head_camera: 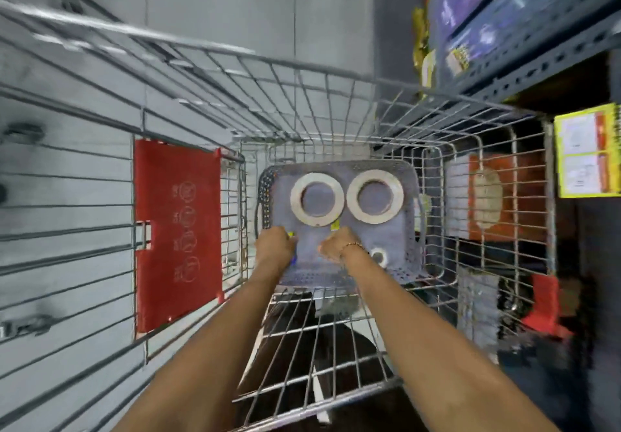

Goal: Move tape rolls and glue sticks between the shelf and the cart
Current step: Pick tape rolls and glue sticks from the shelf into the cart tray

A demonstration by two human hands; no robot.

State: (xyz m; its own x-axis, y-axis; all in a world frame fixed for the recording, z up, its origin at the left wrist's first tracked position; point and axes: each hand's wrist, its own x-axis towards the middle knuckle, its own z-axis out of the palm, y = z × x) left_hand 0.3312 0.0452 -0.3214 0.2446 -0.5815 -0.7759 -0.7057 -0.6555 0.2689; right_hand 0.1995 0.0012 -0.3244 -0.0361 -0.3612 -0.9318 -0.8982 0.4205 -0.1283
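both tape rolls (pixel 317 199) lie just beyond the left hand (pixel 276 242) and right hand (pixel 336 243), whose curled, blurred grips i cannot tell.

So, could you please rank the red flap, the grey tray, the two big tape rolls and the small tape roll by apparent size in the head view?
1. Red flap, though it sits nearer the camera.
2. Grey tray.
3. Left big tape roll and right big tape roll: alike, unranked.
4. Small tape roll, partly hidden by the right wrist.

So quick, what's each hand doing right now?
Left hand: closed on a glue stick.
Right hand: curled by another glue stick; grip cannot be told.
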